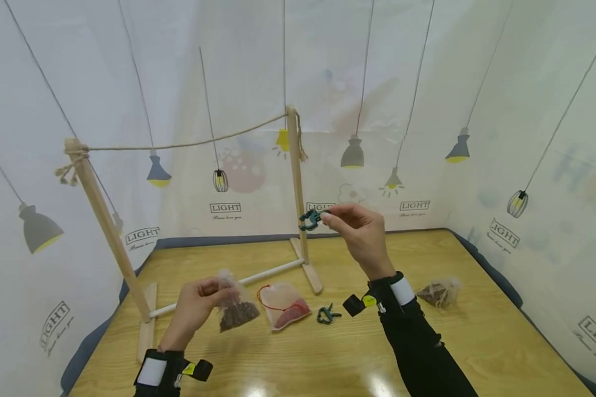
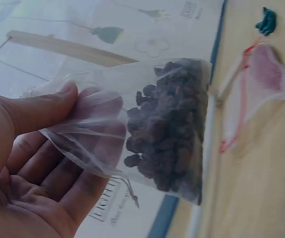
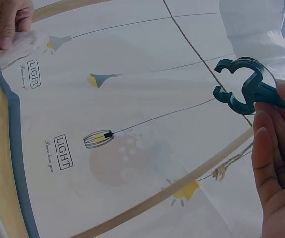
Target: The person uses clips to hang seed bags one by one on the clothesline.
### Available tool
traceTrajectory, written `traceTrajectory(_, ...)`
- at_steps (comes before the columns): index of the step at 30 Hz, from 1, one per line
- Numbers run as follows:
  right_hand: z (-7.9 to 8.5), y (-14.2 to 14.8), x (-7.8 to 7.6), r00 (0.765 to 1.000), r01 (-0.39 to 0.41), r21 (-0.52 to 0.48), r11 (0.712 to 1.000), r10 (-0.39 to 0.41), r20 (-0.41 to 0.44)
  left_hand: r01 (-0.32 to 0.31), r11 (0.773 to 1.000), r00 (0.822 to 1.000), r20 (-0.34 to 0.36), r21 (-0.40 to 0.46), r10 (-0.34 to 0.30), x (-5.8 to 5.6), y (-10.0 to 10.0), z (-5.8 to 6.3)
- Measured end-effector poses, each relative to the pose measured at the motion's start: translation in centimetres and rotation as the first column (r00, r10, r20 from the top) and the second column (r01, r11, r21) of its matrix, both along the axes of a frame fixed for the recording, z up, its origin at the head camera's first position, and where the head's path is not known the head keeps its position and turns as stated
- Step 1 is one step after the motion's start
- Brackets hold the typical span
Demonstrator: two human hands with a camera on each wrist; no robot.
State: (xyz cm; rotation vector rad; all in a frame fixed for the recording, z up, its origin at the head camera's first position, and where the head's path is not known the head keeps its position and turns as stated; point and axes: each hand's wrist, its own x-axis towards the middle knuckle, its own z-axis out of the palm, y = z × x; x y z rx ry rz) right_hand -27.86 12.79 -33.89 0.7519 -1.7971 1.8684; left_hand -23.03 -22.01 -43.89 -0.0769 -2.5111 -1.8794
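My left hand (image 1: 193, 309) pinches the top of a sheer drawstring bag (image 2: 167, 131) with dark dried pieces gathered at its bottom. Raised in front of the frame's right post, my right hand (image 1: 360, 234) holds a dark green plastic clip (image 3: 246, 91) by its handle end. The clip's curved jaws stand apart with nothing between them. On the table lie a second sheer bag (image 1: 284, 309) with a red drawstring and pinkish contents, and another green clip (image 1: 328, 315). A jute rope (image 1: 189, 145) spans the two posts above.
The wooden frame has a left post (image 1: 110, 231), a right post (image 1: 296, 182) and a white crossbar (image 1: 273, 271) low between them. At the table's right lies a third sheer bag (image 1: 441, 292) with brown contents. A lamp-printed cloth (image 1: 412, 66) surrounds the wooden table (image 1: 298, 364).
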Motion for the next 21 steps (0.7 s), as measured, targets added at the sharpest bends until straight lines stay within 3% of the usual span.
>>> traceTrajectory(7, 2.3, -2.7, -0.8, 0.994, -0.063, 0.027, 0.998, 0.065, -0.083, -0.045, 0.999, 0.986, -0.158, 0.014, 0.047, -0.8, -2.2, 4.1)
traceTrajectory(12, 4.1, -4.8, -1.5, 0.984, -0.124, 0.049, 0.991, 0.129, -0.126, -0.134, 0.989, 0.951, -0.273, 0.055, 0.144, -1.3, -3.5, 6.7)
traceTrajectory(16, 5.8, -6.6, -2.1, 0.973, -0.161, 0.059, 0.985, 0.168, -0.160, -0.230, 0.968, 0.920, -0.303, 0.097, 0.249, -1.6, -4.1, 8.6)
traceTrajectory(21, 7.7, -8.5, -2.6, 0.964, -0.180, 0.063, 0.982, 0.189, -0.189, -0.203, 0.958, 0.898, -0.352, 0.205, 0.265, -1.9, -4.7, 10.4)
